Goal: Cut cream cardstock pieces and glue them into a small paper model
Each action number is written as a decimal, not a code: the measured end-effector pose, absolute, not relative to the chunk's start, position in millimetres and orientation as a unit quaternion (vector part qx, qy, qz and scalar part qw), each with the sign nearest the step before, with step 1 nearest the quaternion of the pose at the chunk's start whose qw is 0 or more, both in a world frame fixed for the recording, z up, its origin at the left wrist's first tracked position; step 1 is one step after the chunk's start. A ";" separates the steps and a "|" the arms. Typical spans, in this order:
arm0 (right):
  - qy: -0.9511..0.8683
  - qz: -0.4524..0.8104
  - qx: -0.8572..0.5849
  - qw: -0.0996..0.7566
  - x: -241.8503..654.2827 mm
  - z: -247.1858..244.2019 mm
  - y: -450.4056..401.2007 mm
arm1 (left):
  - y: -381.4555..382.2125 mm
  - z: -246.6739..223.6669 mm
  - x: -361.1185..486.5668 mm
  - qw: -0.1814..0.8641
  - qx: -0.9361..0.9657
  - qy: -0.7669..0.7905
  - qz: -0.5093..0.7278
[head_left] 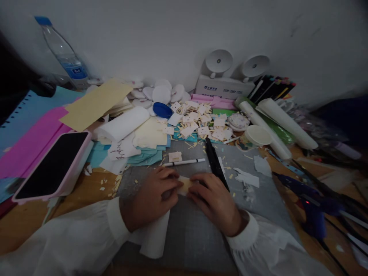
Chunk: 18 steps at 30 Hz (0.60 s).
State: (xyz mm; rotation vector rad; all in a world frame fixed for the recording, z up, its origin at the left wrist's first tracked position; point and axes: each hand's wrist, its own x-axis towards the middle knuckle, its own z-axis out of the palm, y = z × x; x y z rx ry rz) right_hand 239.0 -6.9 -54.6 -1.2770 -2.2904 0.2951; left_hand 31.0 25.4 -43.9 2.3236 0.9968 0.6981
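Centrally, left hand (156, 193) and right hand (216, 199) hold a pale piece (184, 185) between fingertips.

We can read no words for certain: the blue printing (212, 88) on the far white box (221, 82) is too blurred, the far-left plastic bottle's (63, 53) blue label (77, 71) bears an illegible white mark, and a paper scrap (126, 148) left of centre shows a jagged black scribble (118, 150).

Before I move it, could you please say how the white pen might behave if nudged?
The white pen looks slender and rounded, so it may roll; its straight barrel suggests stiffness, and its thinness probably means lightness.
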 end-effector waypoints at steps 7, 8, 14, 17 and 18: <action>-0.833 0.116 -0.473 0.264 239.6 -53.0 -9.9 | 23.7 -37.7 30.1 0.207 0.891 0.367 0.167; -0.831 0.115 -0.476 0.264 239.6 -52.9 -10.2 | 23.2 -36.5 30.0 0.200 0.894 0.369 0.156; -0.820 0.094 -0.489 0.283 240.5 -50.7 -8.9 | 18.8 -26.1 31.6 0.176 0.912 0.358 0.098; -0.804 0.064 -0.505 0.309 242.9 -47.7 -7.3 | 16.9 -22.7 33.3 0.145 0.926 0.343 0.062; -0.796 0.053 -0.514 0.314 243.8 -46.7 -6.8 | 16.4 -22.3 34.0 0.136 0.928 0.343 0.057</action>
